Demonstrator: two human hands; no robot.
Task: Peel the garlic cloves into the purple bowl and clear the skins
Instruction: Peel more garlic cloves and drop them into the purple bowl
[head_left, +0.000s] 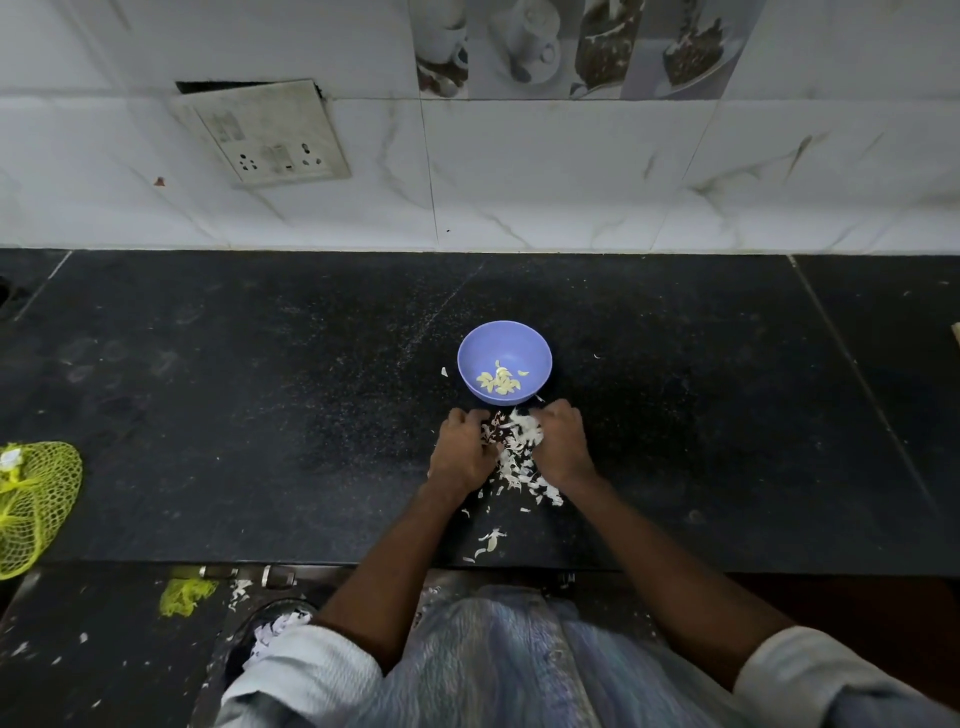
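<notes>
On black counter (260, 415) below marbled wall tiles (571, 171): purple bowl (470, 358), skins (519, 441).

Both hands, left hand (461, 451) and right hand (562, 444), cup the garlic skins (514, 447) on the desk (260, 389); peeled cloves (498, 383) lie in the purple bowl (504, 340); fingers seemingly curled.

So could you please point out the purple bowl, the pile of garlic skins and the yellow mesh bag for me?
purple bowl (540, 358): head view, bare inner wall at right.
pile of garlic skins (524, 434): head view, white heap between the hands.
yellow mesh bag (39, 499): head view, middle of netting.
</notes>
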